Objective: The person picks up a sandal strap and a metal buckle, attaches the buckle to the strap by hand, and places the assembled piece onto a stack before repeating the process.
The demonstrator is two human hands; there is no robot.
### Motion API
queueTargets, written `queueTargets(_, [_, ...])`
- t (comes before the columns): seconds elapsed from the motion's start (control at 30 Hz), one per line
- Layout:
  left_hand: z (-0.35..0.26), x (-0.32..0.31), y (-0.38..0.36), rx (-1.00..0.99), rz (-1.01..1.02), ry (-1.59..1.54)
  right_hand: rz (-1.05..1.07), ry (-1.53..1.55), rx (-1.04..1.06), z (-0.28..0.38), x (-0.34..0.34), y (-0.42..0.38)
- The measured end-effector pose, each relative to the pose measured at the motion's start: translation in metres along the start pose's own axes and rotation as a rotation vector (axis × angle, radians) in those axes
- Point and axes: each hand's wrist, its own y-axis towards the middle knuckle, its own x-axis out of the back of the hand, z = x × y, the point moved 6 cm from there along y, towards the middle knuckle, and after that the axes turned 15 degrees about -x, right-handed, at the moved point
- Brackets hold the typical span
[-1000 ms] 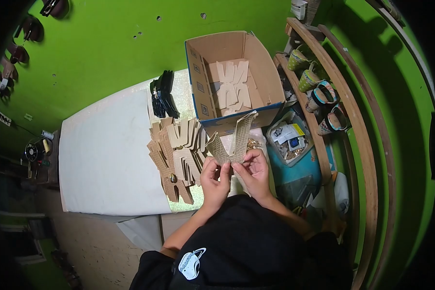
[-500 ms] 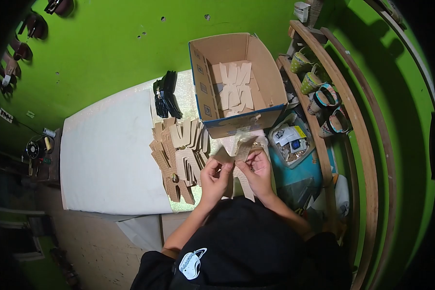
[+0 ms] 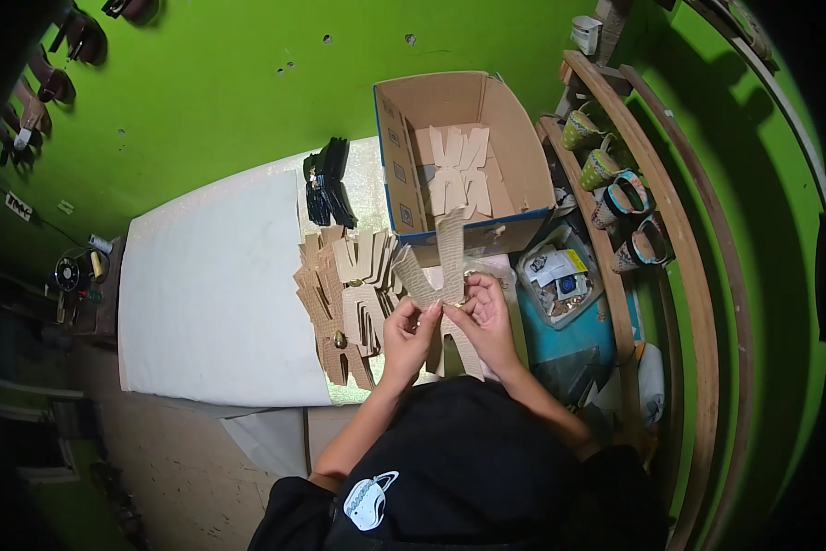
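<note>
In front of the body, both hands pinch one beige textured X-shaped strap piece (image 3: 450,246) at its narrow middle. My left hand (image 3: 407,338) closes its fingertips on the left side of that waist, and my right hand (image 3: 485,323) grips the opposite side. Two legs of the piece spread upward over the box's front edge; the lower ones hang between the wrists. A bit of gold shows by the right fingertips. Left of my left hand lie overlapping stacks of similar tan pieces (image 3: 319,285), with a shiny gold ornament (image 3: 340,340) on them.
A cardboard box (image 3: 400,230) holding pale cut pieces (image 3: 459,170) stands at the back. Black glossy pieces (image 3: 328,184) are stacked left of it on the white-covered table (image 3: 211,294). To the right are a plastic tub (image 3: 560,280) and a wooden rack (image 3: 656,165) with patterned shoes (image 3: 620,199).
The strap piece, earlier folded down between the hands, now has its upper legs standing spread out. Both hands keep their pinch at its middle. The view has shifted slightly.
</note>
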Motion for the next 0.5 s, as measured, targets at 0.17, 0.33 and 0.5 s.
queueTargets(0.17, [-0.007,-0.002,0.003,-0.024,0.095,0.059,0.181,0.002,-0.117,-0.012,0.004,0.001])
queueTargets(0.33, [-0.011,-0.004,0.000,0.030,0.077,0.053,0.201,-0.073,-0.128,-0.018,0.010,0.002])
queueTargets(0.5, [-0.006,0.002,0.000,-0.080,0.121,0.234,0.123,-0.131,-0.131,-0.026,0.010,0.001])
